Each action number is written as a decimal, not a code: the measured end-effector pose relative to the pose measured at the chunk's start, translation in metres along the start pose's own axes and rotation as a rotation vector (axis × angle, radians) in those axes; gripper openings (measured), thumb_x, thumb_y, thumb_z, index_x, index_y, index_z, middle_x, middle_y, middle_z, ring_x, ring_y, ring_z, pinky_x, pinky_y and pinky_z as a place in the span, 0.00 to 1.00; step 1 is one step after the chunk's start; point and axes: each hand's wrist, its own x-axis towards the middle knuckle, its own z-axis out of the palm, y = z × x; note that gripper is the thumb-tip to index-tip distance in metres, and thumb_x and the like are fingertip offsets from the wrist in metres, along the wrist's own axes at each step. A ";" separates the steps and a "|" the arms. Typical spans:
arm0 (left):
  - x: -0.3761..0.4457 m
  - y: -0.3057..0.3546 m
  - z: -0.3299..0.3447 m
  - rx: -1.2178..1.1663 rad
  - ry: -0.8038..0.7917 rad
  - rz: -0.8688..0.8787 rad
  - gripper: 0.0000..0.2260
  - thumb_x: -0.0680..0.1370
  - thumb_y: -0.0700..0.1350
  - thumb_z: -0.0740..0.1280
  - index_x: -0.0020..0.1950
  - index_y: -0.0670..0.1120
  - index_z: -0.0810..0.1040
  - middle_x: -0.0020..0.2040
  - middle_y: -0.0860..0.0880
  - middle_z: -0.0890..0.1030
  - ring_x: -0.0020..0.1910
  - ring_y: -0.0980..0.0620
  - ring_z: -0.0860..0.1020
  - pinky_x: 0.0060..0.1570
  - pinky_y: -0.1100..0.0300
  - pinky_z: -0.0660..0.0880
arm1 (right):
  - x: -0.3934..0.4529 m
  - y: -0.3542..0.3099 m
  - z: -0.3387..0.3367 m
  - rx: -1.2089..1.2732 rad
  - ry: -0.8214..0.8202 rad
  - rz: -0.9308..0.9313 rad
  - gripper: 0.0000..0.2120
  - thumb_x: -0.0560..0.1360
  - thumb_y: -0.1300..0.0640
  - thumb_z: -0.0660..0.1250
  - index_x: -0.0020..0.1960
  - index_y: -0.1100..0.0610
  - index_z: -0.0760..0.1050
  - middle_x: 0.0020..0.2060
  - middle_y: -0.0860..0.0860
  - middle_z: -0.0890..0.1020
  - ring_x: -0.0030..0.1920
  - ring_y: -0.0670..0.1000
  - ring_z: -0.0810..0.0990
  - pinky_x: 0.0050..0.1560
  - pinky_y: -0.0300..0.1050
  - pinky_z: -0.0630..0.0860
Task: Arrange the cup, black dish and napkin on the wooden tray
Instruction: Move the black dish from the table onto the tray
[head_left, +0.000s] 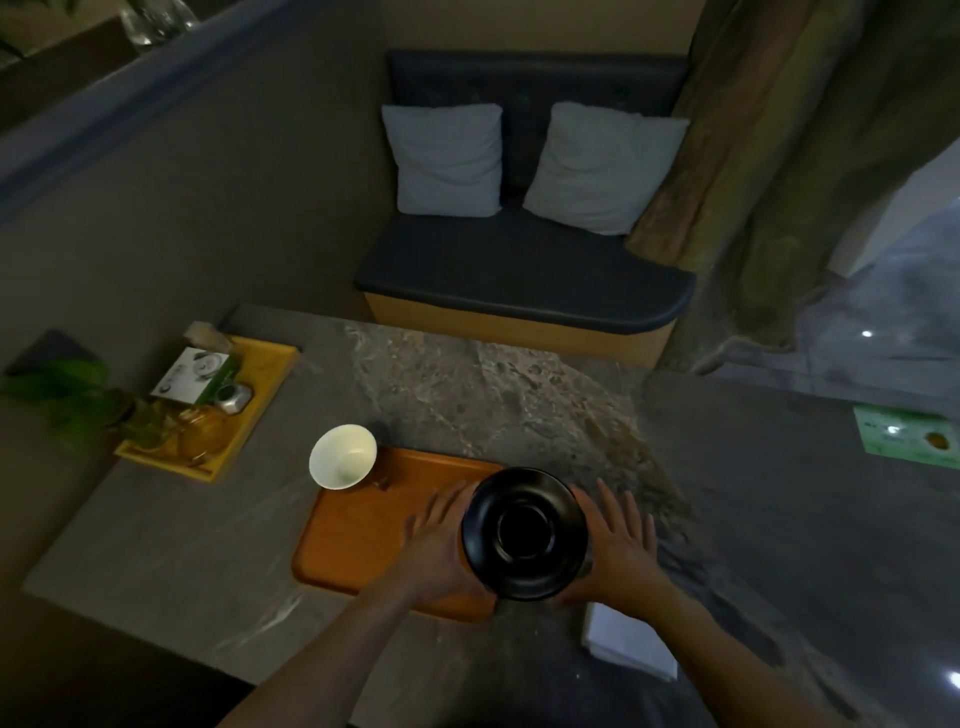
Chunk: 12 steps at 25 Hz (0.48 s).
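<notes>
A round black dish (524, 532) is held between both my palms above the right end of the wooden tray (363, 535). My left hand (441, 540) presses its left side and my right hand (615, 540) its right side, fingers spread. A white cup (343, 456) stands at the tray's far left corner; whether it rests on the tray or just beside it I cannot tell. A white folded napkin (631, 642) lies on the stone table right of the tray, near the front edge, partly under my right forearm.
A yellow tray (270, 374) with a small box, a metal pot and glassware sits at the table's back left beside a green plant (62, 395). Behind the table stands a dark bench (519, 280) with two pillows. A green card (904, 431) lies far right.
</notes>
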 end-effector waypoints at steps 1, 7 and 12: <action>-0.001 -0.008 -0.002 0.008 0.011 0.013 0.61 0.53 0.74 0.73 0.76 0.65 0.40 0.79 0.59 0.50 0.79 0.51 0.48 0.74 0.39 0.56 | 0.002 -0.007 0.006 -0.001 -0.005 0.015 0.67 0.47 0.22 0.70 0.68 0.30 0.25 0.77 0.47 0.34 0.74 0.58 0.28 0.72 0.68 0.33; -0.008 -0.051 -0.014 -0.069 0.051 0.057 0.61 0.52 0.77 0.73 0.77 0.61 0.49 0.77 0.61 0.57 0.77 0.55 0.56 0.73 0.43 0.61 | 0.018 -0.044 0.040 0.019 -0.007 0.060 0.66 0.42 0.15 0.62 0.68 0.29 0.26 0.78 0.48 0.38 0.76 0.59 0.32 0.73 0.68 0.37; -0.019 -0.095 -0.014 -0.112 -0.065 0.038 0.58 0.57 0.75 0.73 0.74 0.67 0.38 0.80 0.56 0.47 0.78 0.53 0.46 0.76 0.41 0.49 | 0.032 -0.066 0.069 0.013 -0.049 0.060 0.65 0.43 0.15 0.62 0.66 0.28 0.25 0.78 0.48 0.37 0.75 0.59 0.31 0.73 0.68 0.35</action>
